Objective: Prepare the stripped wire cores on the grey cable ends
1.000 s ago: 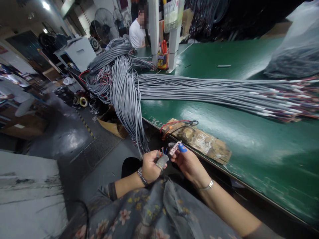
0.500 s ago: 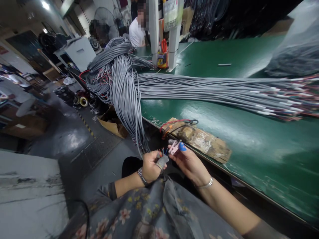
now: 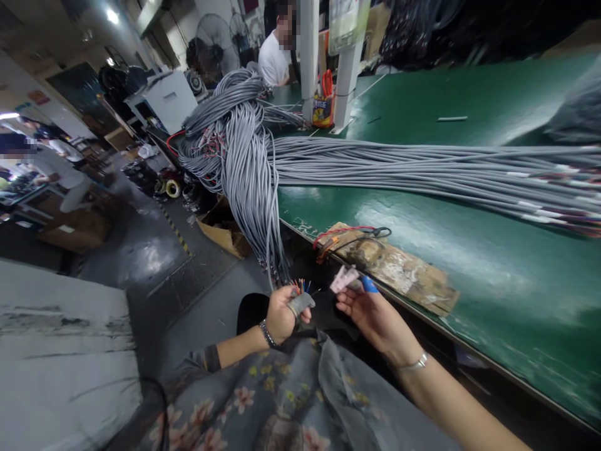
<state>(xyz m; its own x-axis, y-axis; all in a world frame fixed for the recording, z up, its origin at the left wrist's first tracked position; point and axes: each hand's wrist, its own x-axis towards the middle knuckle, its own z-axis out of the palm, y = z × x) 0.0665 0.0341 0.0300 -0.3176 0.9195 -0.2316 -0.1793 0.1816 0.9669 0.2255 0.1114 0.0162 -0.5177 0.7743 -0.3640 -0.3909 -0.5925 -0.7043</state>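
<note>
My left hand (image 3: 280, 316) is closed around the end of a cable, and the coloured wires (image 3: 300, 287) fan out above its thumb. A grey cover wraps that thumb. To the right, my right hand (image 3: 375, 316) pinches a small pink tool (image 3: 344, 279) shaped like a clothes peg, slightly blurred. Blue tape or a cover is on the right thumb. A gap separates the pink tool from the wires. Just beyond my left hand hangs a thick bundle of grey cables (image 3: 251, 169), its lower ends drooping off the bench edge.
More grey cables (image 3: 375, 163) lie along the green bench (image 3: 422, 232). At its edge sits a worn wooden block (image 3: 399, 269) with red and black leads. A post (image 3: 345, 94) holds a pouch with red-handled tools (image 3: 323, 103). An open cardboard box (image 3: 223, 235) stands below. A person (image 3: 275, 59) is behind.
My right hand has drawn away to the right from the wires with the pink tool, widening the gap. My left hand keeps its hold. The view has swung left.
</note>
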